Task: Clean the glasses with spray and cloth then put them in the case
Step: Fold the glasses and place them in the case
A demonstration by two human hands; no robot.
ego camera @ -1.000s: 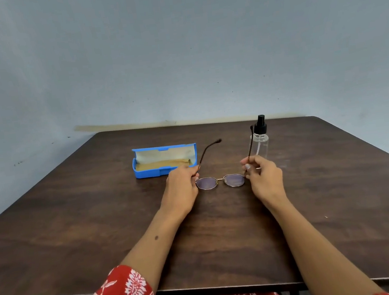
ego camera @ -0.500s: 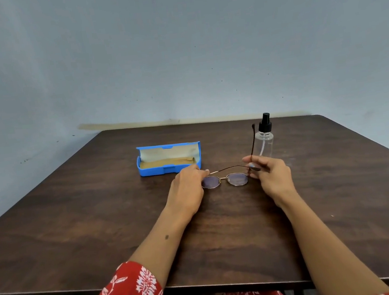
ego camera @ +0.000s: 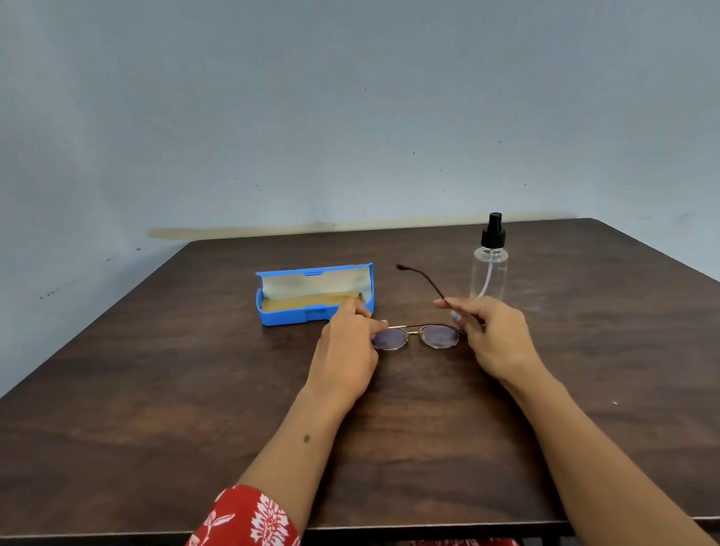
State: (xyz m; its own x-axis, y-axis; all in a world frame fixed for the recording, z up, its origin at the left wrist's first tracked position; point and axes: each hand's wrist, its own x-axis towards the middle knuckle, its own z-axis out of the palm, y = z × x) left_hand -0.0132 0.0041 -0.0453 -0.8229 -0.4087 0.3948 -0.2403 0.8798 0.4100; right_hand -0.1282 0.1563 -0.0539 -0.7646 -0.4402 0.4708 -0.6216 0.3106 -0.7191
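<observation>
Dark wood table [ego camera: 184, 407] carries everything. Glasses [ego camera: 416, 336] sit centre, lenses facing the near edge, held at both ends. Left hand [ego camera: 345, 356] pinches the left end of the frame, fingers curled on it. Right hand [ego camera: 495, 338] pinches the right end at the hinge, thumb and forefinger on the right temple [ego camera: 425, 280]. Change: a second ago both temples stuck out; half a second ago the left one came across behind the lenses; now it lies folded along the frame top, and the right temple has begun to swing inward, still angled up and far-left. Reads as folding the glasses, so probably the casing step, though cleaning cannot be confirmed from these views. Blue glasses case [ego camera: 315, 294] stands open just far-left of the left hand, lid up, pale lining; a tan cloth [ego camera: 307, 301] lies flat inside, no glasses yet. Clear spray bottle [ego camera: 489, 266], black nozzle, stands upright just beyond the right hand; liquid level unclear.
</observation>
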